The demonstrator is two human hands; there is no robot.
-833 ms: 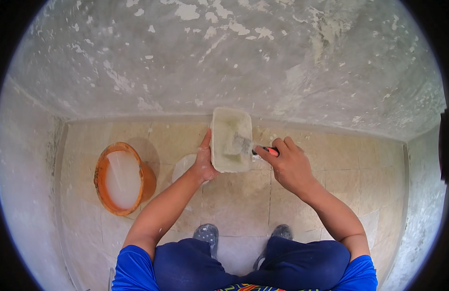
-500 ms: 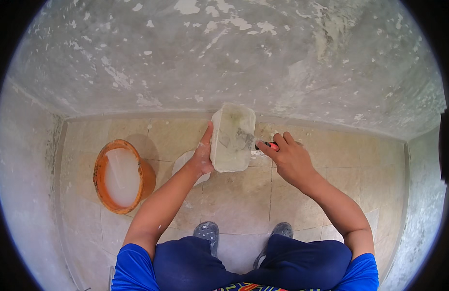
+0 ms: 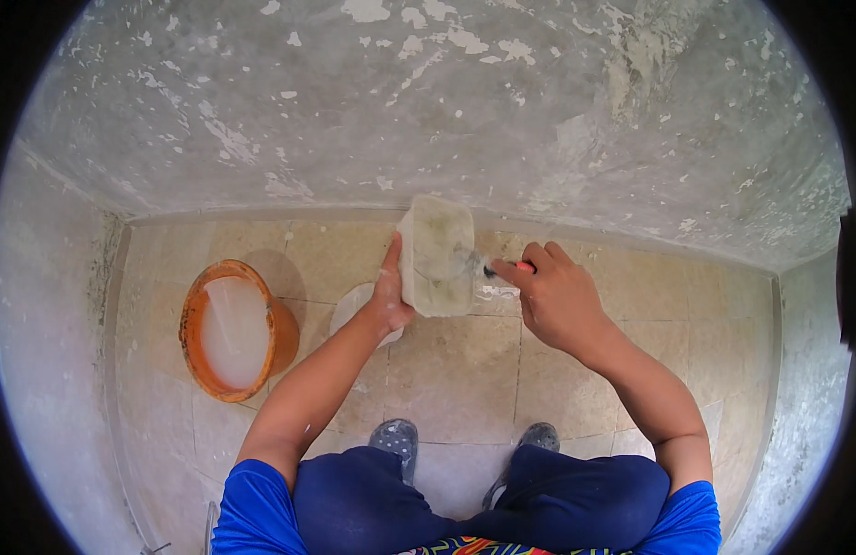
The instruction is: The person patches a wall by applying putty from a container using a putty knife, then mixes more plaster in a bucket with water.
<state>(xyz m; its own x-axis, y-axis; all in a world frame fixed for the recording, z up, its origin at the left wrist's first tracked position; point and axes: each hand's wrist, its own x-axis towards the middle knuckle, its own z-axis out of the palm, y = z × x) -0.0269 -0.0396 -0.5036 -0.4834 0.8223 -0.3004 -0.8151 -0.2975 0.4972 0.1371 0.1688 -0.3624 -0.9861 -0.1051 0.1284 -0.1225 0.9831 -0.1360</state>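
Note:
My left hand grips the left side of a whitish rectangular plastic tub, thumb along its wall. The tub is held up above the floor, tilted so its stained inside shows, with a wet, pale smear in it. My right hand is closed round the red and black handle of a small tool, its index finger stretched along it. The tool's working end reaches to the tub's right rim and is blurred, so its exact kind is unclear. Beneath my left wrist lies a round white object, partly hidden.
An orange bucket of cloudy whitish liquid stands on the left, with a pale flat piece slanting in it. Ahead rises a grey wall with patchy white marks. Side walls close in left and right. My shoes rest on beige tiles.
The tub has shifted slightly left and tipped a little. My right hand and the tool have moved slightly right, so less of the tool lies over the tub.

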